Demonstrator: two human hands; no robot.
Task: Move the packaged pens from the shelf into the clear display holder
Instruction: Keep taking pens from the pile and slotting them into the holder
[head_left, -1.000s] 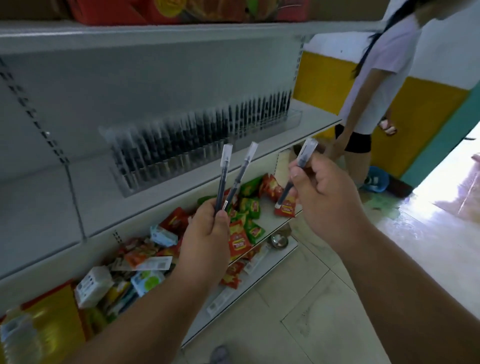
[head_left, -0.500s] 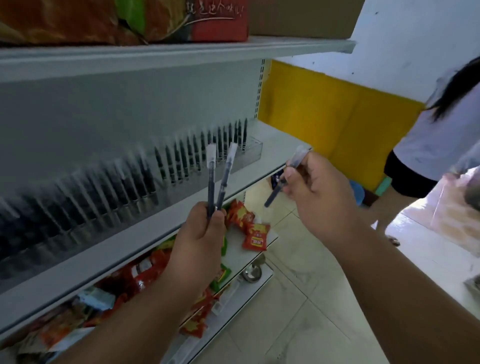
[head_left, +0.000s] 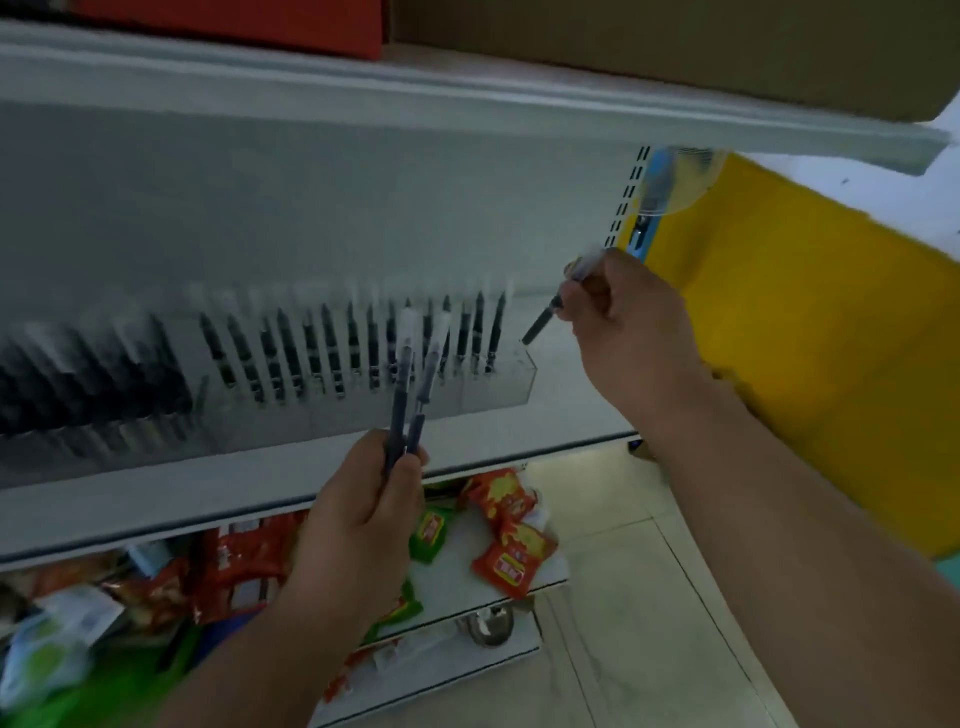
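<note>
Left hand (head_left: 358, 525) — fist closed around two packaged pens (head_left: 410, 395), long axes near vertical, clear caps up. Right hand (head_left: 623, 332) pinches one pen (head_left: 543, 323), tilted, dark tip pointing down-left at the right end of the clear display holder (head_left: 511, 382). Holder sits on the shelf (head_left: 571, 410); its pens stand upright, blurred beyond counting.

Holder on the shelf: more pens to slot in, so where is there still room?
The holder's right end, beyond the last standing pen, looks empty, as does bare shelf beside it. Leftward the pens stand packed.
</note>
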